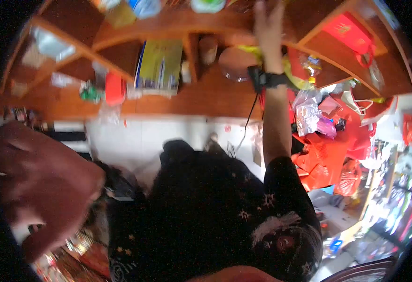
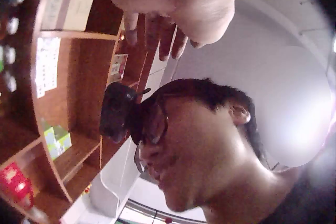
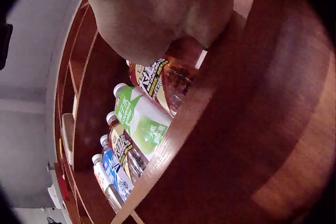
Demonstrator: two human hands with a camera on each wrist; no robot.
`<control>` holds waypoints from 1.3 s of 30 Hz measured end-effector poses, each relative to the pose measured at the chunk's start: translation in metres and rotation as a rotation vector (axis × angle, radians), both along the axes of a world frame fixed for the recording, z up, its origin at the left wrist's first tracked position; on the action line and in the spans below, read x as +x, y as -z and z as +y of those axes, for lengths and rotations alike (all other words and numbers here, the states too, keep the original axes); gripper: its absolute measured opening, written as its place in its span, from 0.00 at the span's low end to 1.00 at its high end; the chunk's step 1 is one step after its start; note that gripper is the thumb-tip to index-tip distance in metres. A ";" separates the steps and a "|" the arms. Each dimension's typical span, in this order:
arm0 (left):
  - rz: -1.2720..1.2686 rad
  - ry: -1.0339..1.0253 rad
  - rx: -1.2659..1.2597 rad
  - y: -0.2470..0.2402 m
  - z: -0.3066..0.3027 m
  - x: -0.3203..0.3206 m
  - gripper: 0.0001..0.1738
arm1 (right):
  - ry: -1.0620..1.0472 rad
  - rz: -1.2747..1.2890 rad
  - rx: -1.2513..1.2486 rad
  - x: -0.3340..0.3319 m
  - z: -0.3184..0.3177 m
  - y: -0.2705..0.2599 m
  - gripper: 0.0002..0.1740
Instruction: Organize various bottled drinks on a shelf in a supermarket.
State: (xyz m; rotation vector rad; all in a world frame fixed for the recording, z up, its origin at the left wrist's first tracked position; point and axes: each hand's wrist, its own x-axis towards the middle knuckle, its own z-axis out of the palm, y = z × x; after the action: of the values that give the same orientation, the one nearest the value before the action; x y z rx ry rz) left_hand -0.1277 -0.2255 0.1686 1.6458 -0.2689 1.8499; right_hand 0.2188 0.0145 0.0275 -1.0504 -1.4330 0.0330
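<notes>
My right hand (image 1: 268,28) reaches up to the wooden shelf, thumb and fingers spread apart, blurred and cut by the top edge in the head view. In the right wrist view the same hand (image 3: 163,14) is right at a dark tea bottle (image 3: 181,82), its fingertips hidden. Beside that bottle, a green and white coconut water bottle (image 3: 144,121) leans in a row with a second tea bottle (image 3: 126,150) and a blue-labelled bottle (image 3: 114,169). My left hand (image 2: 178,3) is raised near the head, fingers loosely bent and holding nothing; the head view does not show it.
The shelf edge (image 3: 168,153) runs in front of the bottles. Below are a yellow book (image 1: 159,66) and a round pinkish lid-like thing (image 1: 238,62). Red bags (image 1: 318,160) are piled at the right; a pink garment (image 1: 46,178) is at the left.
</notes>
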 end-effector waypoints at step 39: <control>-0.014 0.640 0.230 -0.053 -0.031 -0.141 0.18 | -0.418 -0.503 0.790 -0.223 -0.268 -0.204 0.09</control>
State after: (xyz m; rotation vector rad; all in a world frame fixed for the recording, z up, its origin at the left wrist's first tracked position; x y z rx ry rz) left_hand -0.2688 -0.2562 0.2221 1.4570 -0.9261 1.3731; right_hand -0.0046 -0.2530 0.2313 -0.0938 -1.8653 -0.4891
